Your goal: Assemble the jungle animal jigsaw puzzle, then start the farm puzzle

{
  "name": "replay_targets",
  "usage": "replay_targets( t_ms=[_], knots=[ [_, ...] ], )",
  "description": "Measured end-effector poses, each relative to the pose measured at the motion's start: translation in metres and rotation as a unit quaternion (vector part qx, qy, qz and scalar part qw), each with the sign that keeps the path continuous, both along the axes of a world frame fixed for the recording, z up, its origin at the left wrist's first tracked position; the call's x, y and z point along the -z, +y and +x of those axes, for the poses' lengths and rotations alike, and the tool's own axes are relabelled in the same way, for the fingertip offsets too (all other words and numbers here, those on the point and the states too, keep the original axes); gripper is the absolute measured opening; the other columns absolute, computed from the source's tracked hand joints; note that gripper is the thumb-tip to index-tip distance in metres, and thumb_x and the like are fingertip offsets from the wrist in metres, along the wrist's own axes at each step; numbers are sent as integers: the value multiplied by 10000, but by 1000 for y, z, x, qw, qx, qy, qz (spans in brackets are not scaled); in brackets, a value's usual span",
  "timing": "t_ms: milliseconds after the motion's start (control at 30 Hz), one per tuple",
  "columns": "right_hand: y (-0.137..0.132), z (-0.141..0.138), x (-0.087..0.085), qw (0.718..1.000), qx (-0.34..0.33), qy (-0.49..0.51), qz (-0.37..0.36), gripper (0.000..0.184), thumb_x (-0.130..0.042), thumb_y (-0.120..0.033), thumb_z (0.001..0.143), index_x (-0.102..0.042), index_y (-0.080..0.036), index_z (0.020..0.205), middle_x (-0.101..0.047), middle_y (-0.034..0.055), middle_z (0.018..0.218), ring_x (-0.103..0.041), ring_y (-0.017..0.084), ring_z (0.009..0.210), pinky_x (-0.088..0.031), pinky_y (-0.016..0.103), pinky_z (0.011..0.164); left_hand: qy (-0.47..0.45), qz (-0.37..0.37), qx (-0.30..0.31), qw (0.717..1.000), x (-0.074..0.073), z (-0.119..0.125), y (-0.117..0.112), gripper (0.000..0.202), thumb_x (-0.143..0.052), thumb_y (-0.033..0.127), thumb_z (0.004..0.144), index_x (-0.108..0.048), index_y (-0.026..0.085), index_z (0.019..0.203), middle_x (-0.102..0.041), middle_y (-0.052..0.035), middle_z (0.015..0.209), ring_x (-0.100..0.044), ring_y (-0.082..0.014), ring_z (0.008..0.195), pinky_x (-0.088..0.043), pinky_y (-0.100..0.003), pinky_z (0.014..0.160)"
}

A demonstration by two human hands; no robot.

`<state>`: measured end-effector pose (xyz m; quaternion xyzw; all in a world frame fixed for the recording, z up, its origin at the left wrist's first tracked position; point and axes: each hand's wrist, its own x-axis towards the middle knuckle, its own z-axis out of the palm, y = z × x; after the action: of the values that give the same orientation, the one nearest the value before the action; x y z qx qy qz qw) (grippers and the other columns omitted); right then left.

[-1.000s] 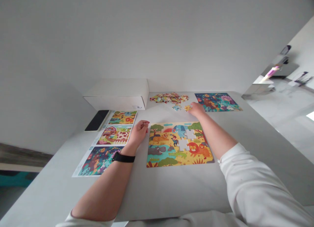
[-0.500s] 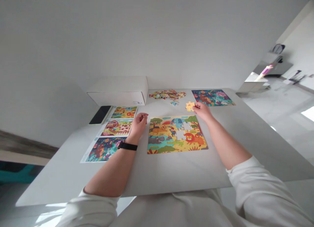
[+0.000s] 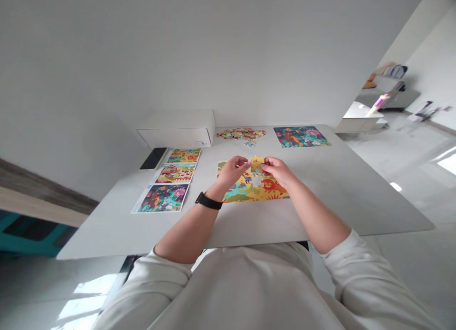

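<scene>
In my right hand is a yellow jigsaw piece with a small plant pattern, pinched at its right edge and raised above the puzzle. My left hand, a black band on its wrist, is curled with its fingertips drawn together right beside the piece's left edge. Whether those fingertips touch the piece I cannot tell. Below both hands lies a nearly filled animal puzzle with a lion and trees. A pale gap shows in it left of the lion; my hands and the piece cover its upper part.
Loose puzzle pieces are heaped at the back, a single blue piece in front of them. A dark sea-coloured puzzle lies back right. Leftward are a picture sheet, a phone and a white box.
My right hand has brought the yellow piece left and toward me, over the puzzle. My left hand has come right to meet it. The view has shifted slightly.
</scene>
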<state>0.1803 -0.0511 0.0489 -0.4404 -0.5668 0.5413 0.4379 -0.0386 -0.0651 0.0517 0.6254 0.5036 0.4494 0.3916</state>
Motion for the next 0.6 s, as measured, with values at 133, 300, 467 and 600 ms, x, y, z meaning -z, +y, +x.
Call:
replay_targets(
  t_ms=[133, 300, 467, 600],
  knots=[
    [-5, -3, 9, 999, -27, -31, 18, 427, -865, -544, 668, -665, -211, 846, -685, -16, 787, -633, 158, 734, -529, 284, 707, -39, -29, -20, 999, 17, 7, -5, 366, -784, 531, 841, -680, 185, 903, -745, -49, 805, -644, -142, 675, -495, -259, 625],
    [-6, -3, 13, 998, -26, -53, 19, 430, -852, -558, 688, -659, -222, 874, -679, -19, 779, -638, 165, 738, -533, 283, 694, -29, -21, -16, 999, 21, 1, -10, 294, -808, 459, 820, -706, 185, 851, -780, -60, 836, -683, -169, 742, -537, -278, 671],
    [-7, 0, 12, 998, -21, -53, 28, 424, -826, -565, 718, -660, -227, 913, -678, -13, 779, -611, 157, 705, -527, 276, 642, 28, -1, -28, 999, 21, -2, -13, 169, -754, 345, 849, -752, 177, 869, -787, -55, 853, -663, -163, 730, -522, -270, 652],
    [-7, 1, 12, 997, -33, -57, 28, 383, -816, -535, 736, -648, -221, 880, -670, -11, 742, -608, 156, 678, -531, 283, 638, 40, -4, -14, 999, 28, -2, -11, 169, -688, 322, 880, -767, 174, 898, -765, -41, 801, -631, -149, 672, -474, -253, 590]
  ],
)
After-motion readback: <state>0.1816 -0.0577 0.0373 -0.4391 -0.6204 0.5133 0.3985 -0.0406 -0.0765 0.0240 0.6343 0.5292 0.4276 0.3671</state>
